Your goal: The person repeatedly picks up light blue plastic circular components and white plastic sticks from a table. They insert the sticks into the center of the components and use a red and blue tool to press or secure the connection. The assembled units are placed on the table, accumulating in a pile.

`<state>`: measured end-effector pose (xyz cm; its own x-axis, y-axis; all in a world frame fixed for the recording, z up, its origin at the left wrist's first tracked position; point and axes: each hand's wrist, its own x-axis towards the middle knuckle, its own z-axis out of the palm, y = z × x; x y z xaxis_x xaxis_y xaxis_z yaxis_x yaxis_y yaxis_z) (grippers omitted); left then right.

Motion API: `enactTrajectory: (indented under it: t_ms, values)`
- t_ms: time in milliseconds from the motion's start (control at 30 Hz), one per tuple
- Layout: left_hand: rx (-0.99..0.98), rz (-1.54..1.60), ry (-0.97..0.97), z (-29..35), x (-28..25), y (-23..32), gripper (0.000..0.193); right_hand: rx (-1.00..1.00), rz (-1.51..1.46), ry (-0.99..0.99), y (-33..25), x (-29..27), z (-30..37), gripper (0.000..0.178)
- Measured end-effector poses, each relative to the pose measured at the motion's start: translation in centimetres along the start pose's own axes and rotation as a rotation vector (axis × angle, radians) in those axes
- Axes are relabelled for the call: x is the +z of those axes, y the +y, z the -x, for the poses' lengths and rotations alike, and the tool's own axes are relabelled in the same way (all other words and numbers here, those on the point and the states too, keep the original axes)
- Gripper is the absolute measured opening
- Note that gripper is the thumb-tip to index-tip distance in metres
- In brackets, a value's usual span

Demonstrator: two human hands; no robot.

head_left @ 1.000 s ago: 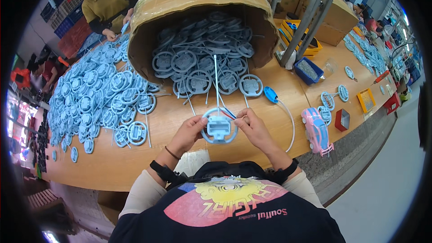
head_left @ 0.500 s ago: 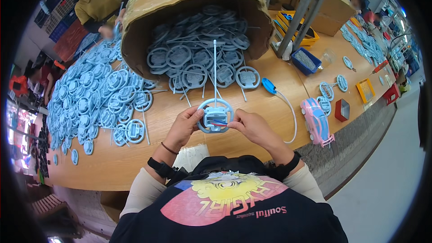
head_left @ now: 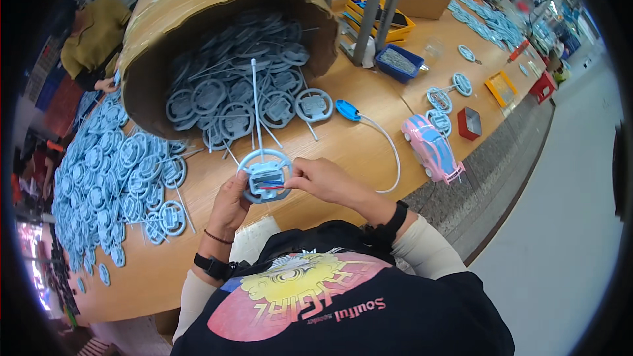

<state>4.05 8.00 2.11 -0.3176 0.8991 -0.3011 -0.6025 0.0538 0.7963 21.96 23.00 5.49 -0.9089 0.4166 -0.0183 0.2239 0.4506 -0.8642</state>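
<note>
Above the table [head_left: 369,158] edge, we have lifted the blue wheel [head_left: 265,176] closer than a second ago, its long stem pointing at the tipped box [head_left: 198,0]. Our left hand [head_left: 229,203] cups its rim; our right hand [head_left: 326,181] now pinches the red wire at the hub, so seating that wire looks underway.

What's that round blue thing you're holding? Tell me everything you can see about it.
The steering-wheel-shaped part is a light blue ring, plastic by its look, with a boxy hub in the middle and a thin straight rod rising from its top toward the tipped cardboard box. A short red wire lies across the hub. It is held above the wooden table, facing the camera. The left hand grips its lower left rim, and the right hand pinches at the hub's right side by the wire.
</note>
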Motion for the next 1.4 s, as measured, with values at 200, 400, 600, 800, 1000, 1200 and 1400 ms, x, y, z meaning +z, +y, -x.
enactTrajectory:
  t_ms: [200, 400, 600, 800, 1000, 1200, 1400]
  values:
    - [-0.018, 0.087, -0.077, -0.2, 0.1, -1.0, 0.047, -0.041, -0.013, 0.002, 0.9, 1.2, -0.4, 0.027]
    - [-0.026, 0.028, 0.021, 0.3, -2.0, -2.0, 0.042, 0.006, 0.03, -0.058, 1.4, 3.1, -1.1, 0.029]
    - [0.286, -0.054, 0.465, 5.9, -12.2, 0.6, 0.036, 0.021, -0.036, -0.013, 4.4, 2.8, -1.0, 0.032]
    - [0.778, 0.274, 0.711, 8.3, -25.1, 11.5, 0.049, 0.209, 0.027, -0.145, 6.8, 3.2, -0.7, 0.026]
    - [0.502, -0.191, 0.598, -0.8, -20.8, 16.0, 0.048, 0.148, 0.093, -0.154, 8.3, 3.2, -2.0, 0.025]
    - [0.855, -1.357, 0.573, -11.0, -9.9, 10.5, 0.037, 0.085, 0.001, 0.022, 5.8, -1.3, -8.2, 0.016]
    - [0.963, -1.64, 0.589, -18.2, -7.3, 11.4, 0.069, -0.321, 0.205, 0.263, 3.1, -4.6, -23.3, 0.012]
